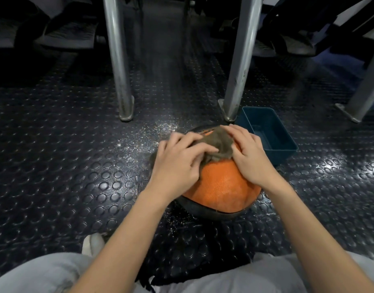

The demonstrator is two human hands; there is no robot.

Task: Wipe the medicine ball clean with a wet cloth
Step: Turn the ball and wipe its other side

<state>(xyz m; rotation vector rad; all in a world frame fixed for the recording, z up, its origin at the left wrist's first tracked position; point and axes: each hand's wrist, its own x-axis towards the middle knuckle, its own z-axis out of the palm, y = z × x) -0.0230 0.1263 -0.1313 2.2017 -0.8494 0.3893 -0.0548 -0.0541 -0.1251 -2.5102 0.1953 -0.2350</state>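
Observation:
An orange and black medicine ball (222, 187) sits on the studded dark floor in front of my knees. A brownish-grey cloth (218, 144) lies bunched on top of the ball. My left hand (177, 161) is on the ball's left side, its curled fingers gripping the cloth's near edge. My right hand (248, 154) rests on the right side with its fingers laid over the cloth's right part. The far side of the ball is hidden behind the cloth and my hands.
A dark teal plastic tub (270, 134) stands just right of and behind the ball. Two metal legs (118, 60) (239, 60) rise behind it, a third (363, 94) at the right. Wet speckles (148, 136) glint on the floor. My shoe (93, 244) is at the lower left.

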